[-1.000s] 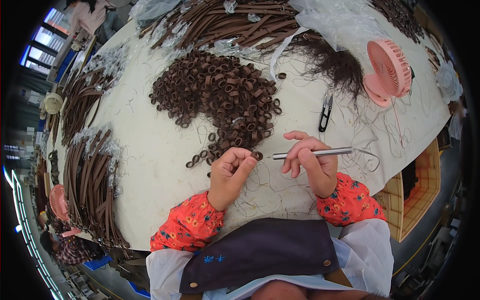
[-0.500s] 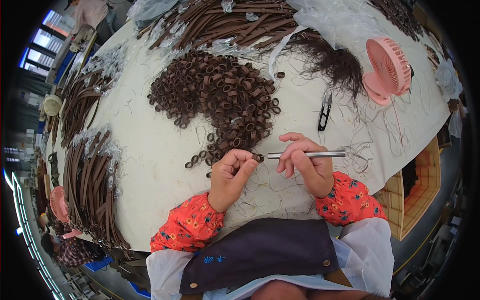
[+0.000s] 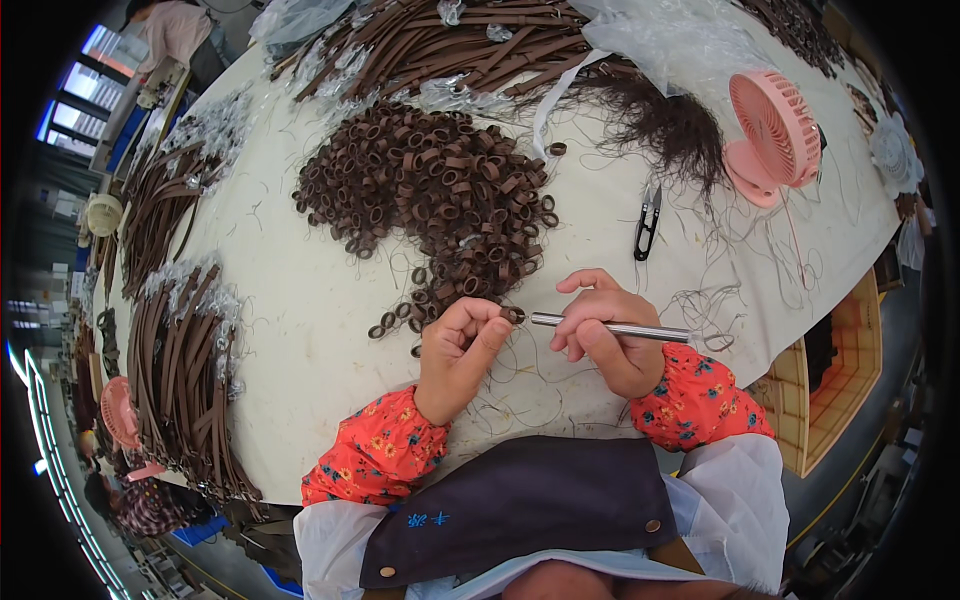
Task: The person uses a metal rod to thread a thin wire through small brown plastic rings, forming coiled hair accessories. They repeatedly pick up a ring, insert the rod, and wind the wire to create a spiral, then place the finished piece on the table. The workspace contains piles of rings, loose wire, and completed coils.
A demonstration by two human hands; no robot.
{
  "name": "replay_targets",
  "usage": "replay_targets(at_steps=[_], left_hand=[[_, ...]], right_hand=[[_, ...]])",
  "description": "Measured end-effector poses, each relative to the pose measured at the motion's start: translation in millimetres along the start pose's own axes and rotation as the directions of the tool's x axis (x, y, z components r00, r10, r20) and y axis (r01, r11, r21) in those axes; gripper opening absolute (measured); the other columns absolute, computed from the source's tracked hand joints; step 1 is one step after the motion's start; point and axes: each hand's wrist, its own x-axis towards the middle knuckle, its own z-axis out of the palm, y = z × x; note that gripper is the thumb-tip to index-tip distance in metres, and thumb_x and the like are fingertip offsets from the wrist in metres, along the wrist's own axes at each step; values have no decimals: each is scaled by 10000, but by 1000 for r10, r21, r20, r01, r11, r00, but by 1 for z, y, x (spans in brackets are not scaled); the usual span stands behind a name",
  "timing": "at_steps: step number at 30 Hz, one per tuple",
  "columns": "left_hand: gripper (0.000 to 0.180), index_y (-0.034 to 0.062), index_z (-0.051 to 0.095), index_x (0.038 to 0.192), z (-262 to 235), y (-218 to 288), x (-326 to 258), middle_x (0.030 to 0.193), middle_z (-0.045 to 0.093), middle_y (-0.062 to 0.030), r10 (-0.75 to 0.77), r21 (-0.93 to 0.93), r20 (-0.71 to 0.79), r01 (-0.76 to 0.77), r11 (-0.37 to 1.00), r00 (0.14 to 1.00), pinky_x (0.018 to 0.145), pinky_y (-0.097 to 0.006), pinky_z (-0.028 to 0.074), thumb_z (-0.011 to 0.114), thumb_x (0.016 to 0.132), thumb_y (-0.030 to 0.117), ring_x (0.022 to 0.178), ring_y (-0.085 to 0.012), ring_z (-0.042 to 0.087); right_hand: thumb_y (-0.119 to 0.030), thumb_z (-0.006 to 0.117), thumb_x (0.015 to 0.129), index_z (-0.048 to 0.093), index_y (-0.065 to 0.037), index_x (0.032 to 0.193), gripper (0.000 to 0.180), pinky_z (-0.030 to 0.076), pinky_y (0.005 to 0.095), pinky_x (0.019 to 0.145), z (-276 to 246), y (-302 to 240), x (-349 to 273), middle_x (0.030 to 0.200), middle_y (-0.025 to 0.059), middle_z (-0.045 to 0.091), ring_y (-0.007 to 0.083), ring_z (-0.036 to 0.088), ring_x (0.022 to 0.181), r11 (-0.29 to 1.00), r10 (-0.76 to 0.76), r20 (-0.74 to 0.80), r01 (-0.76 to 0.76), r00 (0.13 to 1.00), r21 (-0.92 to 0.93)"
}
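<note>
Between thumb and fingertips, my left hand (image 3: 462, 350) pinches a small brown strap loop (image 3: 513, 315). My right hand (image 3: 610, 335) grips a slim silver metal pen-like tool (image 3: 645, 330), its thin tip pointing left at the loop. Whether the tip touches the loop is too small to tell. Just beyond my left hand spreads a large heap of brown strap loops (image 3: 430, 180). Black thread snips (image 3: 647, 225) lie on the table past my right hand, apart from it.
Brown straps (image 3: 470, 50) with clear plastic wrap lie along the far side, more straps (image 3: 185, 370) at the left. A dark thread tangle (image 3: 675, 130) and a pink fan (image 3: 770, 135) stand far right. A wooden crate (image 3: 840, 370) is beside the table's right edge.
The metal tool has tilted, its rear end dropping toward me, and my right hand has shifted slightly with it. My left hand keeps the loop in nearly the same place.
</note>
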Motion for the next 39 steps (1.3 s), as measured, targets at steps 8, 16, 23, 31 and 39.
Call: replay_targets(at_steps=[8,16,23,31,39], left_hand=[[106,14,500,1017,2,-3,6,856,596,-42,98,-163,59,-88,983,993,574,-180,393,497,984,114,597,-48,455],[98,63,435,1013,-1,-4,4,710,495,-15,-28,-237,109,53,970,994,539,-233,353,479,993,148,546,-76,389],[105,51,425,1035,-4,-11,4,662,412,47,22,-264,124,12,965,992,502,-203,277,477,998,134,555,-35,325],[111,40,429,1024,-3,-7,4,657,410,61,-8,-223,124,36,974,992,501,-191,272,482,994,133,560,-20,320],[115,31,474,1000,-3,-2,3,635,412,87,-71,-243,97,93,965,993,484,-192,265,528,972,128,537,-10,308]], right_hand=[[-104,443,981,568,37,1026,194,474,246,655,6,3,-2,761,80,604,118,597,700,965,130,-141,-93,981,244],[-110,457,978,586,19,1007,185,473,244,644,4,1,-2,749,75,606,118,599,686,969,124,-56,-108,991,221],[-108,549,923,626,-23,967,123,479,322,698,1,4,0,762,70,632,179,607,686,1000,16,29,-16,999,-20],[-119,615,883,655,-27,929,110,485,357,741,7,10,0,773,68,641,250,610,725,991,-89,5,89,996,-101],[-108,598,897,646,-18,933,107,485,351,725,4,7,1,759,59,641,230,606,712,992,-89,7,90,996,-94]])
